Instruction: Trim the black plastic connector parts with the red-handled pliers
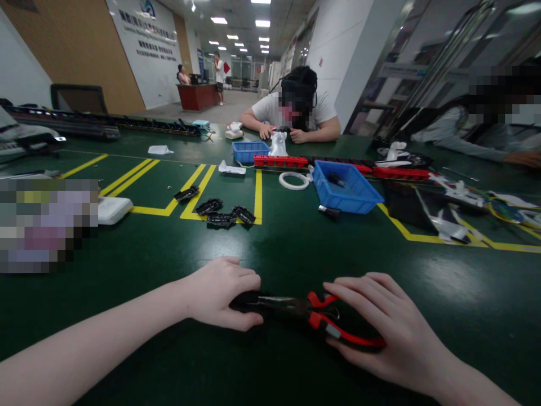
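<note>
Red-handled long-nose pliers [315, 309] lie across the middle, their jaws pointing left. My right hand [389, 327] is wrapped around the handles, which are spread apart. At the other end, my left hand [226, 293] is closed around a small black part [245, 301]. The tips of the pliers reach that black part between my left thumb and fingers. My fingers hide most of the part, so its shape and the exact contact with the jaws cannot be made out.
Several black plastic pieces [222, 219] lie beyond my left hand. A blue bin [346, 189] holds dark items, with a roll of white tape [293, 180] beside it. Red strips [281, 161] lie farther back. A person [316, 107] leans over the table's far side.
</note>
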`<state>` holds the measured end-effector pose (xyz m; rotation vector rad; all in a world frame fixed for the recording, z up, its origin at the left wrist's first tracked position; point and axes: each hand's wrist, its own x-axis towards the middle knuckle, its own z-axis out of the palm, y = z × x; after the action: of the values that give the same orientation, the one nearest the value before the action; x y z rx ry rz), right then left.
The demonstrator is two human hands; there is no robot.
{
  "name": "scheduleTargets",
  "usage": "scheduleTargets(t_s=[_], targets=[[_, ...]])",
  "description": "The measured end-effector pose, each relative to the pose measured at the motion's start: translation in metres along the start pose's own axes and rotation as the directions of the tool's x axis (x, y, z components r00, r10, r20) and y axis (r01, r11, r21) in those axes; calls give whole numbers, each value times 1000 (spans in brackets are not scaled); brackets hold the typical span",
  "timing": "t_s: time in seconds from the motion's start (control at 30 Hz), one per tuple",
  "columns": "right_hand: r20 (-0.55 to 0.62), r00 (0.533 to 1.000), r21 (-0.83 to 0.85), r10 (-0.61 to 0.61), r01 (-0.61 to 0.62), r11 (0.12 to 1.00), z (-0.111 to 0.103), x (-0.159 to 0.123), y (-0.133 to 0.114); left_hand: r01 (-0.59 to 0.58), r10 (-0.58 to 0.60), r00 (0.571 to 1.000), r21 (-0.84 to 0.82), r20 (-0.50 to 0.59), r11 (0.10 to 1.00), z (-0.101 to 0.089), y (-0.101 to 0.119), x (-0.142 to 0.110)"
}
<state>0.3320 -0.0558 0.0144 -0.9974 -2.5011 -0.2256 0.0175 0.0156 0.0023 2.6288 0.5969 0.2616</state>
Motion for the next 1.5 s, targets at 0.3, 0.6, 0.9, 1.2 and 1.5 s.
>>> scheduleTargets(t_s=[0.3,0.6,0.9,1.2,1.5], targets=[[8,1000,45,15,-15,999,1,-1,-1,26,-26,1000,-48,-4,998,-1,2,0],[-57,993,134,102,-93,987,-1,2,-7,59,-63,994,-53,-89,997,-1,4,-3],[-49,993,141,105,-97,985,-3,3,-6,73,-74,995,-16,-73,997,0,4,-2],[-24,999,50,45,-44,998,-9,6,-6,86,-87,995,-15,-48,996,-1,8,-3],[-34,999,-43,-35,34,998,-9,1,-2,63,-62,994,6,-85,998,1,6,-3]])
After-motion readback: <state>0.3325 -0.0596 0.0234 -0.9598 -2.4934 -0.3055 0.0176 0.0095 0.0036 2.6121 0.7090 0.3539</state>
